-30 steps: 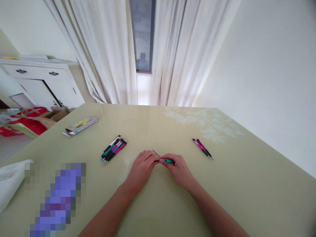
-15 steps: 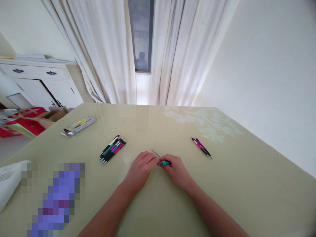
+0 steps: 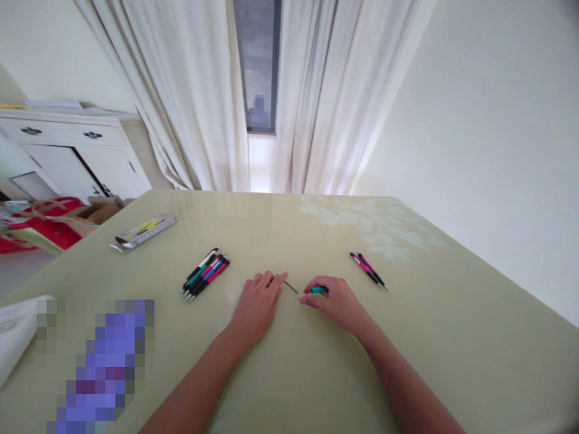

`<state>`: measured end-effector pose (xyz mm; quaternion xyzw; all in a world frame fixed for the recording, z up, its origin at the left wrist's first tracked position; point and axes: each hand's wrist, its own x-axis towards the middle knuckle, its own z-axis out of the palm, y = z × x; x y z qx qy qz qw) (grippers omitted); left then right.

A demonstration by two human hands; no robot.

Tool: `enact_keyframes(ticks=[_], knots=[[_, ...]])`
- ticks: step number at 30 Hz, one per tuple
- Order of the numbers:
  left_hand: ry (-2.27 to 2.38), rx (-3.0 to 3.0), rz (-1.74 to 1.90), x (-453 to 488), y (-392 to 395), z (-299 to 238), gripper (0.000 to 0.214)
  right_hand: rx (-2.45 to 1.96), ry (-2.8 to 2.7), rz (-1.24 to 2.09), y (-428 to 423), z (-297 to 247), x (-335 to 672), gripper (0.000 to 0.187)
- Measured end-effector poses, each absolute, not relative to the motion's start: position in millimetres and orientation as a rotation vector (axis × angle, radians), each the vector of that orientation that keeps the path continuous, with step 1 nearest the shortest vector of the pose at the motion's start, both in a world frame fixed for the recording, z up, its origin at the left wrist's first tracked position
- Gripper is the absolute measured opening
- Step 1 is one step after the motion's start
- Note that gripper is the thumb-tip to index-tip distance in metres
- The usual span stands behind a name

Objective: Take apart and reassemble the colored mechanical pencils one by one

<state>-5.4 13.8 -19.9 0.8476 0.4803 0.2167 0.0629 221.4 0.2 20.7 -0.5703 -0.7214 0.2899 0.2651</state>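
Note:
My right hand (image 3: 337,303) is closed round a teal pen barrel (image 3: 318,290) near the middle of the table. My left hand (image 3: 259,301) pinches the end of a thin black refill (image 3: 289,286) that sticks out toward the right hand. The two hands are a short way apart. Left of them lies a bundle of several pens (image 3: 205,274) in black, teal, pink and blue. Two pink-and-black pens (image 3: 368,271) lie to the right.
The pale green table (image 3: 289,361) has a floral print at its far right. A grey pen box (image 3: 143,230) lies at the far left, white paper (image 3: 13,337) at the left edge. White cabinet (image 3: 67,150) and curtains (image 3: 190,90) stand behind.
The hands have drawn apart: the right hand moved right with the teal barrel, and the left hand shifted slightly up with the black refill, which now shows between them.

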Motion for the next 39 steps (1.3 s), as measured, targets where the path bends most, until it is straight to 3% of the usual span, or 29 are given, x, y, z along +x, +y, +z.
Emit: enact_keyframes(ticks=[6, 21, 28, 35, 39], knots=[[1.485, 2.543, 0.602, -3, 12, -15, 0.029, -1.614, -2.109, 0.698, 0, 11, 215, 0.007], [1.468, 2.425, 0.829, -4, 13, -19, 0.013, -1.731, -2.117, 0.581, 8, 9, 231, 0.013], [1.286, 2.458, 0.797, 0, 13, -19, 0.015, -1.735, -1.979, 0.395, 24, -12, 189, 0.011], [1.346, 2.484, 0.802, -3, 13, -21, 0.018, -1.636, -1.831, 0.512, 23, -10, 196, 0.025], [1.411, 2.454, 0.81, -4, 13, -21, 0.02, -1.63, -1.784, 0.454, 24, -7, 213, 0.022]])
